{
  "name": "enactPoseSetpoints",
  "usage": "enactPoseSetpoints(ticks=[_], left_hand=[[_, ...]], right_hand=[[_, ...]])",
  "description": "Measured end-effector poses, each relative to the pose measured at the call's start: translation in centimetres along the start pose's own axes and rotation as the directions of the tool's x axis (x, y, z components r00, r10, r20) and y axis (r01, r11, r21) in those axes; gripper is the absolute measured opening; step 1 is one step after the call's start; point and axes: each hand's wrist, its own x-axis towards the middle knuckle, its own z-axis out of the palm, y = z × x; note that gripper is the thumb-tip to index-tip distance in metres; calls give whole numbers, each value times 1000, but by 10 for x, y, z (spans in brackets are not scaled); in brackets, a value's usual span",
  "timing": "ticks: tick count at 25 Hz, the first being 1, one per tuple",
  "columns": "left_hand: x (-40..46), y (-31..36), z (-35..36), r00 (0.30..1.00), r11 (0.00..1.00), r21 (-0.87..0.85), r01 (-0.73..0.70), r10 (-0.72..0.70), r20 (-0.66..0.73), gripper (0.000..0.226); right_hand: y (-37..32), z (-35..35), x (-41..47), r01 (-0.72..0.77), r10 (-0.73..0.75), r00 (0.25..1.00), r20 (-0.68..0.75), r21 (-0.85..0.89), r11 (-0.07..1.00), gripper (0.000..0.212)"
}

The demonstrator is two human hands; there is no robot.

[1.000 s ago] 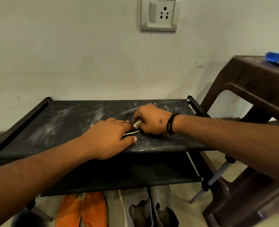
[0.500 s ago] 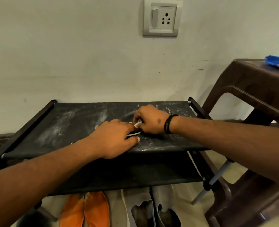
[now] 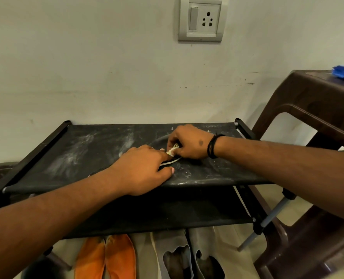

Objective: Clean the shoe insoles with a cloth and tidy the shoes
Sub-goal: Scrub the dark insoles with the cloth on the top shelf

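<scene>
Since the earlier frames, both hands have kept their places on the top shelf (image 3: 66,158) of the shoe rack; only the camera view has shifted slightly.

Step in hand: wiping a dark insole (image 3: 159,141) that lies on the right half of the top shelf, largely hidden under the hands. A thin pale edge of it shows between them.

- Left hand (image 3: 144,170): rests on the near end of the insole, fingers curled down against it, apparently pinning it flat. Whether it grips or only presses cannot be told.
- Right hand (image 3: 189,143): fingers curled round a small pale cloth (image 3: 173,150), held against the insole just beside the left fingertips.

White dust streaks cover the shelf left of the insole.

Next move, as a judgement: draw the cloth along the insole's length while the left hand holds it down, then return it to a shoe. Orange shoes (image 3: 106,256) and grey shoes (image 3: 187,256) sit on the floor below the rack.
</scene>
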Motion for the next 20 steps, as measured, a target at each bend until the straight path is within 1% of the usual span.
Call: enactPoseSetpoints(ticks=[1, 3, 5, 6, 7, 9, 10, 12, 14, 17, 18, 20], left_hand=[[0, 1, 2, 999, 1000, 4, -1, 1, -36, 71], [-2, 1, 5, 995, 1000, 25, 6, -3, -102, 70], [-2, -1, 7, 993, 999, 32, 3, 1, -115, 70], [-2, -2, 7, 994, 1000, 21, 2, 0, -106, 68], [-2, -2, 6, 995, 1000, 9, 1, 0, -96, 66], [-3, -2, 4, 996, 1000, 15, 1, 1, -88, 62], [-3, 0, 3, 996, 1000, 30, 2, 1, -92, 61], [-3, 1, 2, 996, 998, 54, 10, -5, -90, 64], [-2, 0, 4, 996, 999, 44, 15, -11, -91, 68], [-1, -1, 7, 995, 999, 40, -5, 9, -95, 74], [0, -1, 7, 995, 999, 46, -13, 18, -97, 74], [-2, -1, 5, 996, 998, 64, -16, 22, -88, 70]], right_hand=[[6, -5, 5, -31, 30, 999, -25, -46, 998, 13], [17, -10, 14, -142, 123, 986, -111, -184, 973, 17], [20, -5, 19, -208, 163, 969, -188, -254, 945, 19], [18, -1, 20, -203, 158, 967, -197, -232, 951, 19], [14, 4, 19, -173, 141, 972, -186, -171, 970, 17], [1, 8, 14, -84, 86, 990, -109, 17, 996, 11], [-5, 8, 11, -42, 46, 998, -52, 75, 996, 10], [-9, 4, 11, 1, -2, 1000, 18, 73, 997, 9], [-2, -4, 19, -39, 39, 999, -25, -9, 999, 10], [13, -6, 30, -182, 159, 974, -160, -141, 973, 13], [14, -2, 32, -220, 189, 961, -200, -142, 965, 14], [6, 12, 32, -232, 208, 943, -261, -61, 971, 16]])
